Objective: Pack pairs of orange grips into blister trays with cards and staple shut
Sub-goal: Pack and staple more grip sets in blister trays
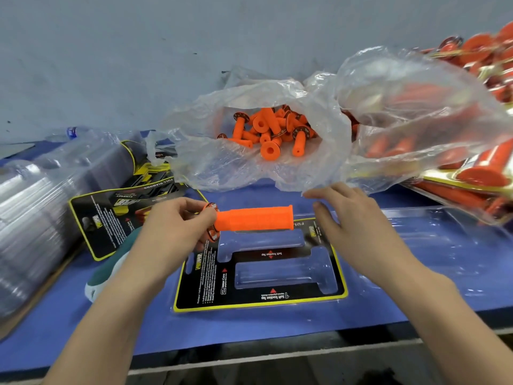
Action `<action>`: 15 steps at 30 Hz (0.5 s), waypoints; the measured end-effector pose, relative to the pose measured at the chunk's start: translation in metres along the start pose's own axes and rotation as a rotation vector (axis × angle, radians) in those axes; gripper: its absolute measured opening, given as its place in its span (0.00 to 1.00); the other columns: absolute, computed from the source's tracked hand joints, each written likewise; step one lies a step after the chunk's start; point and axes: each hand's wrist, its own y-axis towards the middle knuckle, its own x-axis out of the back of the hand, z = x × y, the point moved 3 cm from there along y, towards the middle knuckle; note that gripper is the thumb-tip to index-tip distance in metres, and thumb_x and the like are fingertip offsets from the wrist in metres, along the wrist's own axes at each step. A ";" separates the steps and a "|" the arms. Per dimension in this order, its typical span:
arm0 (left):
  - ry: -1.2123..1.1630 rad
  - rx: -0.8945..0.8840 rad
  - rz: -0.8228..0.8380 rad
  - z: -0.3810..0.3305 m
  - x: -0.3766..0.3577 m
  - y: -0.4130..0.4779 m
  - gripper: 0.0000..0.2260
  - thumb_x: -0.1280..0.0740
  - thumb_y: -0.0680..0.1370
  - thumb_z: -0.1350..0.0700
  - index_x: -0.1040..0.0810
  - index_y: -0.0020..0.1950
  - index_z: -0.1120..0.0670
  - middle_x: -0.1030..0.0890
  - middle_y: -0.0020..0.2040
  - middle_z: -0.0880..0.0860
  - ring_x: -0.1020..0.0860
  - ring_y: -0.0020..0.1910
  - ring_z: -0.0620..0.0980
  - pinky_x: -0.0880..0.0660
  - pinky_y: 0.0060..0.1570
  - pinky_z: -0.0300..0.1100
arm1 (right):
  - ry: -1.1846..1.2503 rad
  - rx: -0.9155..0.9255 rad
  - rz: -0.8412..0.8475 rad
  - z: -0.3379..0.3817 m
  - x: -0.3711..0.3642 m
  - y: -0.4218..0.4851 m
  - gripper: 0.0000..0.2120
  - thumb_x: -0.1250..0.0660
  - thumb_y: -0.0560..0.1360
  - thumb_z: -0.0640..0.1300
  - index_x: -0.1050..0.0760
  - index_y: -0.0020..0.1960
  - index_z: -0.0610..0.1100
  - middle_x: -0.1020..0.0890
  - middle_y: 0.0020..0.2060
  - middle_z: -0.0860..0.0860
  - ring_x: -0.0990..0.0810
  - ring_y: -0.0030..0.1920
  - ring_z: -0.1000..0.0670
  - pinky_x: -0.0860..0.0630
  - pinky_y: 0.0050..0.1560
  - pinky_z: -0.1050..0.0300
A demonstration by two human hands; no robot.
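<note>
My left hand (177, 226) pinches the flanged end of an orange grip (255, 218) and holds it level just above the upper cavity of a clear blister tray (280, 276). A black and yellow card (205, 273) lies in that tray, and both cavities are empty. My right hand (352, 218) hovers just right of the grip's free end with relaxed fingers, holding nothing. An open plastic bag (249, 165) behind the tray holds several loose orange grips (274, 129).
Stacked clear trays (41, 207) and loose cards (111, 215) sit at the left. A teal and white stapler (111, 270) lies under my left wrist. The tray's open lid (444, 245) spreads right. Packed grip packs (477, 168) pile at the far right.
</note>
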 end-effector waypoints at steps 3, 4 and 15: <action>0.062 -0.004 0.017 0.002 -0.003 -0.002 0.04 0.31 0.78 0.57 0.20 0.45 0.57 0.22 0.23 0.50 0.28 0.21 0.44 0.29 0.24 0.34 | -0.074 0.005 0.033 -0.003 -0.005 -0.003 0.13 0.41 0.81 0.45 0.22 0.61 0.52 0.22 0.57 0.52 0.26 0.55 0.44 0.33 0.58 0.49; 0.074 -0.005 0.021 0.003 -0.003 -0.003 0.04 0.31 0.78 0.57 0.21 0.45 0.56 0.22 0.23 0.50 0.29 0.20 0.44 0.30 0.24 0.34 | -0.077 0.000 0.040 -0.004 -0.006 -0.004 0.13 0.40 0.80 0.45 0.22 0.60 0.52 0.22 0.56 0.52 0.26 0.55 0.44 0.32 0.58 0.49; 0.157 0.045 0.041 0.014 -0.011 -0.005 0.06 0.30 0.78 0.53 0.21 0.43 0.54 0.21 0.24 0.50 0.25 0.20 0.45 0.35 0.19 0.31 | -0.137 -0.001 0.133 -0.001 -0.016 -0.009 0.10 0.43 0.80 0.52 0.26 0.58 0.55 0.24 0.55 0.57 0.27 0.56 0.50 0.40 0.70 0.47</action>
